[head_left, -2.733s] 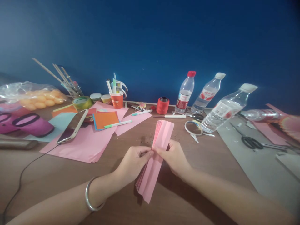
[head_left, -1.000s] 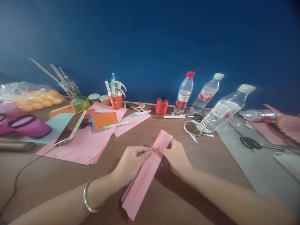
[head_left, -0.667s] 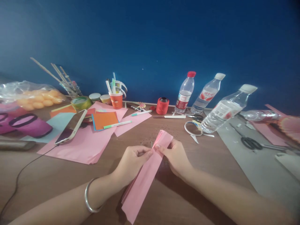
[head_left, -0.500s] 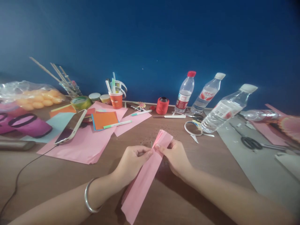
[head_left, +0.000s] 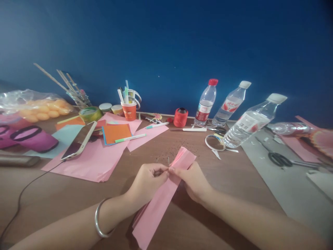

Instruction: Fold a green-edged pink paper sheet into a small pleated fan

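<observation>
A long folded strip of layered pink paper [head_left: 160, 205] slants from the bottom centre up to the right, above the brown table. My left hand [head_left: 149, 182] pinches its left edge between thumb and fingers. From the right, my right hand [head_left: 195, 178] grips the strip, thumb on top and fingers hidden behind it. Both thumbs nearly meet near the strip's upper part. The layers spread slightly at the upper end. Small dark specks lie on the table just beyond.
Pink sheets [head_left: 96, 163], a phone [head_left: 79, 142] and an orange cup of pens [head_left: 129, 111] stand left. Behind is a red thread spool [head_left: 180, 118]. Bottles [head_left: 248, 123], a tape roll [head_left: 215, 142] and black-handled scissors [head_left: 279, 159] are right.
The upper end of the pink strip has tilted a little to the right and down. My hands have drawn closer, with the thumbs now almost touching.
</observation>
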Demonstrator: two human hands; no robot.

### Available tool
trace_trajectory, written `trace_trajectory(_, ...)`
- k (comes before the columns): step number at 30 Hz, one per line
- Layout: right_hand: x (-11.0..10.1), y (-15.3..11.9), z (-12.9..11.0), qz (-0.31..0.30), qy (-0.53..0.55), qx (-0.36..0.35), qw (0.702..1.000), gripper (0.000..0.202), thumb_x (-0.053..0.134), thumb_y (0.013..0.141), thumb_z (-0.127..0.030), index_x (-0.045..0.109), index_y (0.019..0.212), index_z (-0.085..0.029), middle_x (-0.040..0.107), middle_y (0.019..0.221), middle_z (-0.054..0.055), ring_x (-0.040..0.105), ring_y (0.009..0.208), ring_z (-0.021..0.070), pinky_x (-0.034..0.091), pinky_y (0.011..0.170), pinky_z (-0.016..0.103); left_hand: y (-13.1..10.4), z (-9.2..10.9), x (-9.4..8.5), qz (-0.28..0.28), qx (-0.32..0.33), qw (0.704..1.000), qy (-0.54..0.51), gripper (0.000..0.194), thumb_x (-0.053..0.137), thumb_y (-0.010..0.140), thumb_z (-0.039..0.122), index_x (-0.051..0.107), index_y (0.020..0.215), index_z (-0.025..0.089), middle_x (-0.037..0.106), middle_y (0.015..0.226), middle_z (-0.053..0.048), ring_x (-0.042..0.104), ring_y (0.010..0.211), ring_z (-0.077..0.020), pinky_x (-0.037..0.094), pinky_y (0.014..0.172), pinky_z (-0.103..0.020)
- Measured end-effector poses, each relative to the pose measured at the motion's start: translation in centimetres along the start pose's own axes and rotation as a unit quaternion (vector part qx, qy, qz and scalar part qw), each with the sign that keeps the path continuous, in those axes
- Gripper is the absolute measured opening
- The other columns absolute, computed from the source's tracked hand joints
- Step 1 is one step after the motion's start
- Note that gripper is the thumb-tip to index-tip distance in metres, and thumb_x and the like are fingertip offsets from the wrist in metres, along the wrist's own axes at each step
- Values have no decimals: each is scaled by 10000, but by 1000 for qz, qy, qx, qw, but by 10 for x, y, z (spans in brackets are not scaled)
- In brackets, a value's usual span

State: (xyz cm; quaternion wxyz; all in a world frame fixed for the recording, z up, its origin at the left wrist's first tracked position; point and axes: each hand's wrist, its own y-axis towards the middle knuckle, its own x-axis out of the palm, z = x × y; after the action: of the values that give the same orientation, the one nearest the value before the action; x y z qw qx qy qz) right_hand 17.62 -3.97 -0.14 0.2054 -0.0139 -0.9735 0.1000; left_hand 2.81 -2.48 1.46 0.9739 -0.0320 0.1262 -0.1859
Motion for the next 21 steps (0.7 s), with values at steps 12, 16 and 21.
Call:
trace_trajectory(12,-1,-1,-1,-7,86,8,996,188,819,552,-225,700,681,-158,685,669,14,606,644,155,483,640,281,0,-1,1,-2,21,999,48,180,544,767,260,653,669,156,626,650,11,519,621,-121,378,570,-210)
trace_trajectory(16,-1,-2,1,8,97,25,995,198,819,557,-256,708,682,-150,679,670,25,606,651,158,476,629,274,-1,0,2,-3,20,998,57,192,542,775,271,655,670,157,626,647,8,521,622,-123,383,569,-209)
trace_trajectory(21,-3,1,-4,40,109,37,993,244,838,512,-280,712,673,-146,652,636,28,578,605,156,462,587,282,-4,0,2,-6,4,998,62,210,553,783,307,685,703,164,655,668,-4,543,629,-134,391,555,-210)
